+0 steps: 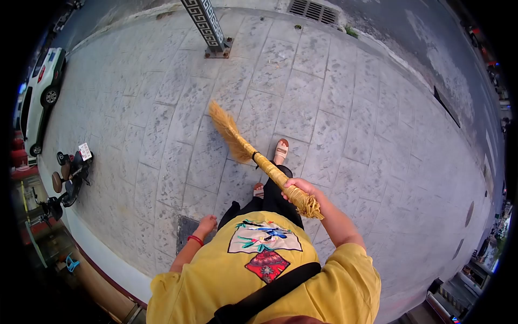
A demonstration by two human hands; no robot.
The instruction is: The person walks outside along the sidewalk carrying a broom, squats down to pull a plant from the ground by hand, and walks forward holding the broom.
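My right hand (300, 188) is wrapped around the thick bound handle of a straw broom (272, 171). The broom slants up and left across the view, and its soft bristles fan out at the far end over the paving. A dark tie circles it where handle and bristles meet. The frayed butt of the handle sticks out behind my grip. My left hand (207, 223) hangs low by my side with its fingers curled in, and nothing shows in it. A red bracelet (195, 240) is on that wrist.
Grey stone paving (286, 81) stretches all around my sandalled feet. Ahead stands a dark patterned post (208, 27) bolted down, with a drain grate (314, 11) by the curb. At left are a parked scooter (70, 181) and a white car (42, 97). A road (431, 48) runs along the right.
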